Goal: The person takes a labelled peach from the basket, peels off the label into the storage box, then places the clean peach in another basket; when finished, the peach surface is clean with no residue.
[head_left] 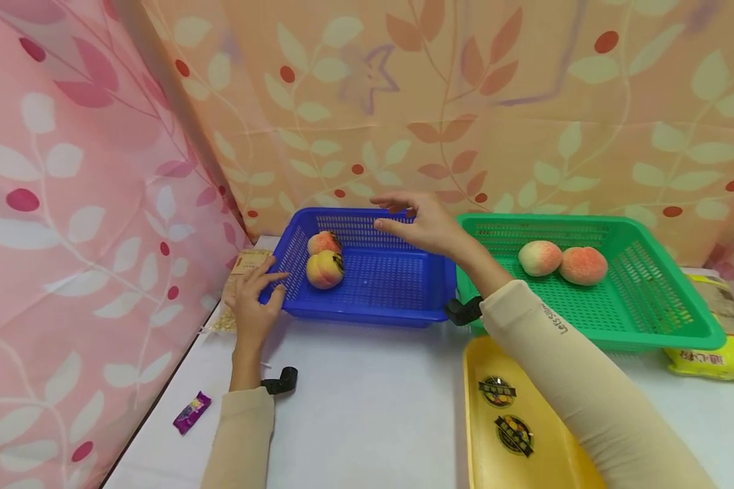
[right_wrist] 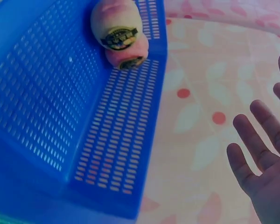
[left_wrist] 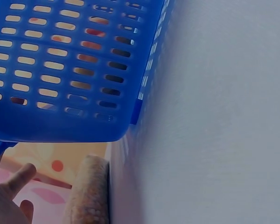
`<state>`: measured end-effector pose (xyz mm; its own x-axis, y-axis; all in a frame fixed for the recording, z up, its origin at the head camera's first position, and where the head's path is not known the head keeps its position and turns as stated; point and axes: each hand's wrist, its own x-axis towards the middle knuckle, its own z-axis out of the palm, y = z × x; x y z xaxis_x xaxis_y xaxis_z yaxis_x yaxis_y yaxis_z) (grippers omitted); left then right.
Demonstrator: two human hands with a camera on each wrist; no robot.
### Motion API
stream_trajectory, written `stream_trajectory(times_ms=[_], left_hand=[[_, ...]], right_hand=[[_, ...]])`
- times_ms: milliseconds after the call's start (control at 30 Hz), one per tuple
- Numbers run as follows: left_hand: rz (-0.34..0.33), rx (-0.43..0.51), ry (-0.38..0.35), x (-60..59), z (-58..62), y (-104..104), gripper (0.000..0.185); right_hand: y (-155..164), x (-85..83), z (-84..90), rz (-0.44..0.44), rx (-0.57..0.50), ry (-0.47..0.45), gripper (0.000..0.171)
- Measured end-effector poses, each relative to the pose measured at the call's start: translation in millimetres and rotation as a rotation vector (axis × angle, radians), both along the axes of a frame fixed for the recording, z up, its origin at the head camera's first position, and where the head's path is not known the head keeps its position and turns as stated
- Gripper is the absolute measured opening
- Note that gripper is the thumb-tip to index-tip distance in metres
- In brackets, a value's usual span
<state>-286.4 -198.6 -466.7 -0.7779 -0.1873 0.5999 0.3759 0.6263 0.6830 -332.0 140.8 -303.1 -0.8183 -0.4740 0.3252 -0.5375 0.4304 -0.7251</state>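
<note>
A blue basket (head_left: pixel 373 314) holds two peaches, one yellowish (head_left: pixel 324 270) and one redder (head_left: pixel 323 242), at its left end. Both carry black-and-gold stickers, which show clearly in the right wrist view. My left hand (head_left: pixel 254 299) is at the basket's left rim, fingers spread and loosely bent. Over the basket's back right part hovers my right hand (head_left: pixel 425 221), its fingers extended and nothing in it. To the right, a green basket (head_left: pixel 648 333) contains a pale peach (head_left: pixel 539 258) and a redder peach (head_left: pixel 584 265).
A yellow tray (head_left: pixel 483 435) bearing two round black stickers lies in front of the green basket, partly under my right forearm. Behind my left hand is a bag of grains (head_left: pixel 223 319). A purple packet (head_left: pixel 192 412) lies front left; a yellow bag (head_left: pixel 718 358) sits far right.
</note>
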Motion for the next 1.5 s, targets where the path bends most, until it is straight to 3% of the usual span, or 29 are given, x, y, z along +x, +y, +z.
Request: stream_trajectory(times_ms=[400, 733, 1000, 1233, 1500], left_hand=[[0.017, 0.024, 0.007, 0.1, -5.1, 5, 0.020], [0.026, 0.025, 0.006, 2.1, -4.3, 5, 0.019], [0.023, 0.026, 0.000, 5.2, -1.8, 3, 0.019], [0.019, 0.039, -0.001, 11.9, -2.2, 4, 0.019], [0.021, 0.047, 0.004, 17.0, -2.9, 9, 0.017]], right_hand=[[-22, -25.8, -12.4, -0.014, 0.218, 0.103, 0.042], [-31, -45.1, -25.8, 0.012, 0.253, 0.179, 0.039], [-41, -55.2, -42.6, 0.028, 0.439, 0.269, 0.041], [-52, -58.9, -53.3, 0.071, 0.391, 0.129, 0.046], [-60, -58.1, -71.6, 0.192, 0.353, -0.037, 0.059]])
